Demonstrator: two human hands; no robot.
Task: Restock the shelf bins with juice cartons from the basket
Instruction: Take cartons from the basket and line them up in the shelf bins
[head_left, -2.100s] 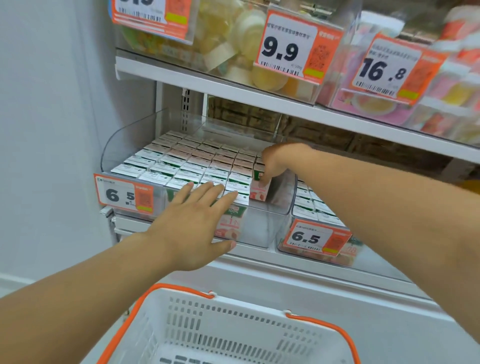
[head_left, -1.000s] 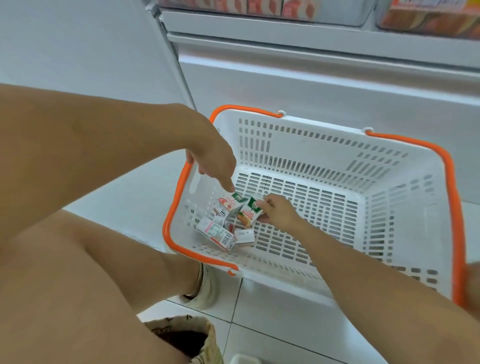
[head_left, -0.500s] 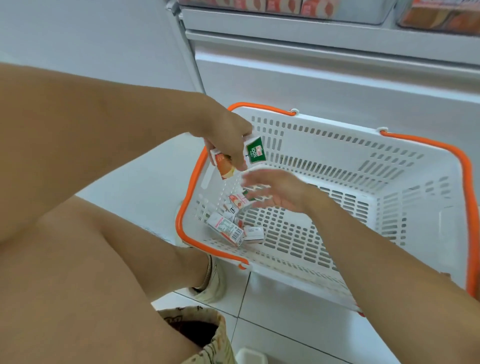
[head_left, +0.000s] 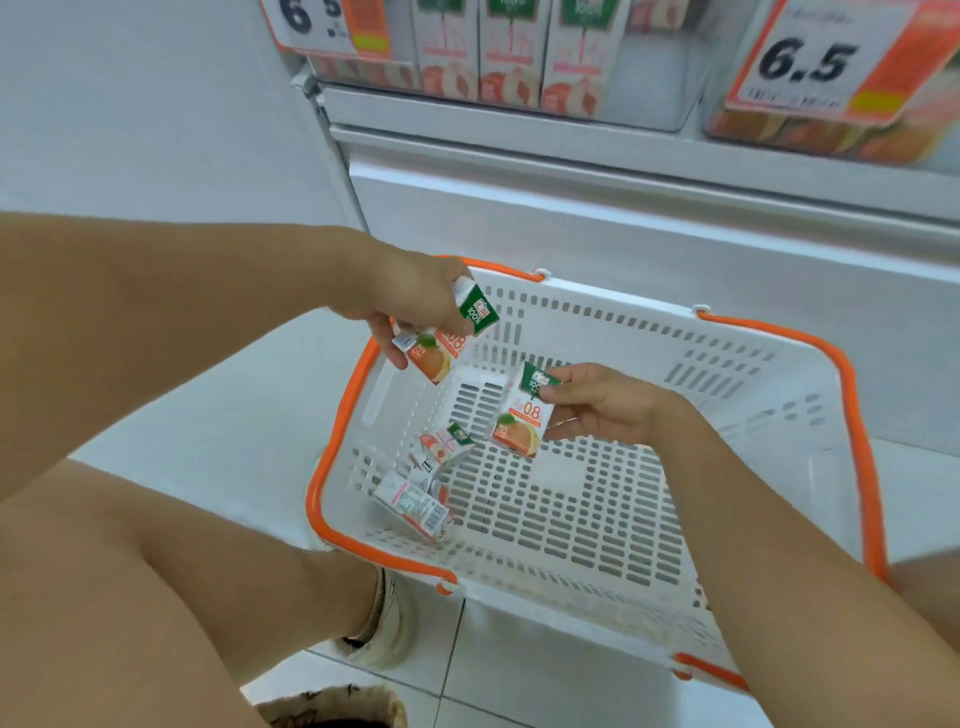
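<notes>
Surroundings: a white basket with orange rim sat on the pale tiled floor below the shelf bins; a bare knee and a shoe stood at its left.
Hidden: the price tags were cut off by the frame's top and blurred.
Left hand: held a juice carton over the basket's left rim, fingers curled round it.
Right hand: pinched a second carton by its top, above the basket floor.
Loose cartons: a few lay tumbled in the basket's left corner.
Carton look: white, green top, orange fruit print.
</notes>
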